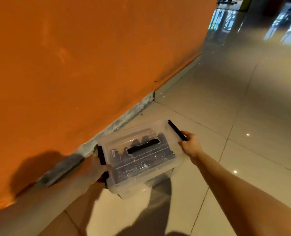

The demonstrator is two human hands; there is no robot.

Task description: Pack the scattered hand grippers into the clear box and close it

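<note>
Right hand [190, 144] grips latch [175, 128] | left hand [97, 167], blurred, seemingly grips clear box [126, 189]

The floor [226, 116] is pale, glossy square tile with thin dark grout lines. It runs from 6 o'clock up to 1 o'clock, where it shows bright bluish reflections. Small glints of light [247, 134] sit on it around 3 and 4 o'clock. A worn grey skirting [124, 118] edges it from 8 o'clock up toward 1. Just below centre, toward 6 o'clock, the clear box [141, 160] hangs low over the tiles, with a left hand [97, 167] and a right hand [190, 143] gripping its ends. A dark shadow [160, 186] spreads on the floor beneath it. Whether its base touches the tiles I cannot tell.
</note>
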